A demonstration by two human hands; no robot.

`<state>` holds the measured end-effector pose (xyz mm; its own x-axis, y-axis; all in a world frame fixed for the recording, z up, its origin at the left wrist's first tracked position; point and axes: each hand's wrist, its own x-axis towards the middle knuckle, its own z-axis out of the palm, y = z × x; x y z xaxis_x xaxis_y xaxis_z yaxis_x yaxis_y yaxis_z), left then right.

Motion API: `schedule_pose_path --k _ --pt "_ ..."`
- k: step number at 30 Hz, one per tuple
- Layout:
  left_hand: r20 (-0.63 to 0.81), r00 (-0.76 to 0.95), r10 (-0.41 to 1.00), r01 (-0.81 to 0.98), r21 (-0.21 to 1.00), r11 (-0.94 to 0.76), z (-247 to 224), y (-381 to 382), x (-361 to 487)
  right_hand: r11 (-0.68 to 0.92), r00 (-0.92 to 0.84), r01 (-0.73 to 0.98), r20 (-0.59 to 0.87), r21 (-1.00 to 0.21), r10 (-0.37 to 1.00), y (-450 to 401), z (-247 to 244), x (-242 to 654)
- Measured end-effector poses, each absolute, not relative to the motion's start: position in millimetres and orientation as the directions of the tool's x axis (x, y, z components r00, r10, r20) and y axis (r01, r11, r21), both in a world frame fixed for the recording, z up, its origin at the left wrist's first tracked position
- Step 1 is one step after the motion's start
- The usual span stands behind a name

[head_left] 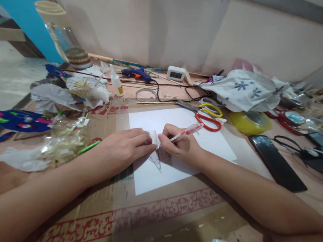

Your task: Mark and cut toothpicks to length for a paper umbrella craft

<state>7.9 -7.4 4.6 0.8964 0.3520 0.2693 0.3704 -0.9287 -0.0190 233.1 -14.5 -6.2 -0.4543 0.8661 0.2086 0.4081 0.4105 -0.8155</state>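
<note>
White paper (175, 173) lies on a cardboard sheet. My left hand (123, 148) rests over the paper's left part, its fingers together and pressing down a clear triangular ruler (156, 160). Close beside it, my right hand (180, 145) is closed round a clear pen with red parts (189, 131), which tilts up to the right. The pen's tip is near the ruler's edge, partly hidden by the thumb. A small dark mark shows on the paper below my right hand. Scissors (208, 117) with one yellow and one red handle lie at the paper's top edge.
At the back are a blue glue gun (136, 73), a small bottle (116, 81) and a white digital clock (176, 73). To the right lie yellow tape (249, 122), a black phone (277, 161) and patterned cloth (245, 89). Crumpled plastic (67, 138) is left.
</note>
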Motion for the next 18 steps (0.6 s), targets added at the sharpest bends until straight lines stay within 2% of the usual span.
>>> schedule_pose_path --k 4,11,18 --pt "0.279 0.899 0.336 0.359 -0.033 -0.933 4.4 -7.1 9.3 0.426 -0.46 0.393 0.227 -0.815 0.858 -14.0 -7.5 233.2" --pt "0.299 0.899 0.32 0.351 -0.053 -0.935 1.5 -6.7 7.1 0.375 -0.494 0.356 0.168 -0.856 0.853 -14.7 -6.1 235.5" --pt "0.314 0.875 0.369 0.373 0.05 -0.927 1.8 -7.3 6.7 0.366 -0.456 0.368 0.177 -0.855 0.872 -13.9 -5.9 234.0"
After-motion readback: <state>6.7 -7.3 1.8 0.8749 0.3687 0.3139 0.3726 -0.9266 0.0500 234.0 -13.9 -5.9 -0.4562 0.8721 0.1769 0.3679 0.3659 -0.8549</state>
